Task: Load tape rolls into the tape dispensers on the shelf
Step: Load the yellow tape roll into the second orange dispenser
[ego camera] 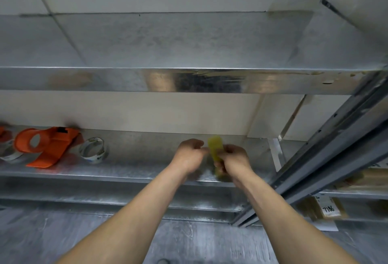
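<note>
Over the lower metal shelf (134, 158), my right hand (235, 159) grips a yellow tape dispenser (215, 148) that stands upright between both hands. My left hand (190, 153) is curled right beside it, fingertips at its left edge; what they pinch is hidden. An orange tape dispenser (47, 147) lies on the shelf at the left. A clear tape roll (93, 150) stands next to it on its right. Another tape roll (9, 151) and an orange piece (2, 132) sit at the far left edge.
An upper metal shelf (168, 79) overhangs the working shelf. A grey upright post (327, 158) runs diagonally at the right. Beyond it, cardboard boxes with a handwritten label (328, 209) lie on a neighbouring shelf.
</note>
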`<state>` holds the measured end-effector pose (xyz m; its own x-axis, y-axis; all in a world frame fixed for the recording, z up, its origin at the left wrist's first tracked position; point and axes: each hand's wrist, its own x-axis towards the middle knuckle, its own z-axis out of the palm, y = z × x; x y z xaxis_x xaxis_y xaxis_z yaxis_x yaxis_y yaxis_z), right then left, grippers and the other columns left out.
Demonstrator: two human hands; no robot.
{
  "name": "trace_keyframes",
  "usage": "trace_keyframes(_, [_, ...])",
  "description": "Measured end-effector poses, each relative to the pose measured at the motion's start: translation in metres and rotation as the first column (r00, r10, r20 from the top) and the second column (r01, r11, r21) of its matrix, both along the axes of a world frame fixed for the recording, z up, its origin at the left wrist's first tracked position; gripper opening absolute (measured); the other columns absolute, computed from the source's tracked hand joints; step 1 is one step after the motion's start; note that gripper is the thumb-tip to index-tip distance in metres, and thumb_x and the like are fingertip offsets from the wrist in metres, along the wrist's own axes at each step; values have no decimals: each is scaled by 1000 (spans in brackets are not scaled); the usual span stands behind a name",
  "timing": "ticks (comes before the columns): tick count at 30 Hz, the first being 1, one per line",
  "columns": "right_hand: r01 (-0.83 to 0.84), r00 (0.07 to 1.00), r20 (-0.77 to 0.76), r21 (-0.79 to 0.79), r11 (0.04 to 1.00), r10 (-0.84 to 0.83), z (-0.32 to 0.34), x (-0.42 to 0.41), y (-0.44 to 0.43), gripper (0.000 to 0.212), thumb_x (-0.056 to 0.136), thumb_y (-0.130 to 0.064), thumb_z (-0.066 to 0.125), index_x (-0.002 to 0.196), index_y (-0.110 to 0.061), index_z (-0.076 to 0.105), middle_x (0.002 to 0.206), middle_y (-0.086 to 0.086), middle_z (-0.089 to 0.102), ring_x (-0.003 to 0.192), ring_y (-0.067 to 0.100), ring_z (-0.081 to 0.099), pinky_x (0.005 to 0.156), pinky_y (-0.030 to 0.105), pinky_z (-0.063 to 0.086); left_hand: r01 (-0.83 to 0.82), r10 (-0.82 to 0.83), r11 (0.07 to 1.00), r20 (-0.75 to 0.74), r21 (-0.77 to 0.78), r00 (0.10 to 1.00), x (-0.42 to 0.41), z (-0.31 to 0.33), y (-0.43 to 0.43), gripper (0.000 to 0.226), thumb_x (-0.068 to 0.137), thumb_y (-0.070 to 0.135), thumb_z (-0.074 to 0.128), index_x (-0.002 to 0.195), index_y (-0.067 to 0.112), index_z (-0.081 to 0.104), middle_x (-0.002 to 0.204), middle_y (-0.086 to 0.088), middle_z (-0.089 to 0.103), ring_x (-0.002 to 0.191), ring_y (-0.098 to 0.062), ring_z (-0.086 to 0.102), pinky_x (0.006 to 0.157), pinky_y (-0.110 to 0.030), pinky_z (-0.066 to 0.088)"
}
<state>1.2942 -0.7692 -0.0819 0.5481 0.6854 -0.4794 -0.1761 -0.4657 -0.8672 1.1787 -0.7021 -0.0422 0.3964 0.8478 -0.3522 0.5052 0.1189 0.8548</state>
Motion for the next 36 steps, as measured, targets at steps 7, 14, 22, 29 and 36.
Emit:
trace_keyframes(7, [94, 935, -355, 259, 961, 5, 54, -15, 15, 26, 100, -24, 48, 95, -6, 66, 67, 7, 62, 43, 13, 48, 38, 22, 36, -43, 27, 989, 110, 141, 994, -6, 19, 8, 18, 75, 0, 70, 90, 11, 72, 89, -7, 76, 86, -21, 71, 78, -33, 56])
trace_keyframes(14, [47, 937, -342, 337, 940, 76, 69, -33, 16, 46, 102, -42, 41, 100, -6, 71, 79, 9, 69, 45, 14, 46, 43, 24, 33, -40, 9, 992, 253, 118, 967, -35, 26, 17, 21, 77, -4, 69, 95, 8, 72, 90, -4, 76, 86, -17, 72, 79, -29, 56])
trace_keyframes(22, [-53, 992, -95, 299, 953, 85, 74, -91, 37, 20, 84, 6, 61, 82, -11, 71, 65, 6, 66, 44, 8, 44, 42, 20, 33, -61, 32, 996, 357, 70, 934, -94, 30, 30, 20, 76, -5, 71, 83, 14, 69, 82, -4, 73, 75, -14, 65, 69, -24, 50])
trace_keyframes(29, [-95, 990, -66, 328, 940, 123, 82, -183, 73, 35, 81, 18, 51, 83, -12, 69, 61, 3, 61, 39, 6, 41, 39, 18, 33, -89, 46, 991, 372, 99, 927, -183, 39, 64, 31, 75, -15, 65, 88, 12, 66, 81, -4, 70, 73, -13, 64, 68, -20, 51])
trace_keyframes(36, [-86, 982, -130, 339, 937, 137, 92, -290, 116, 18, 96, -17, 57, 80, -13, 64, 46, -6, 52, 38, 8, 43, 45, 23, 34, -142, 81, 980, 375, 138, 924, -294, 43, 97, 37, 61, -1, 59, 92, 14, 71, 90, -11, 75, 82, -20, 68, 80, -35, 54])
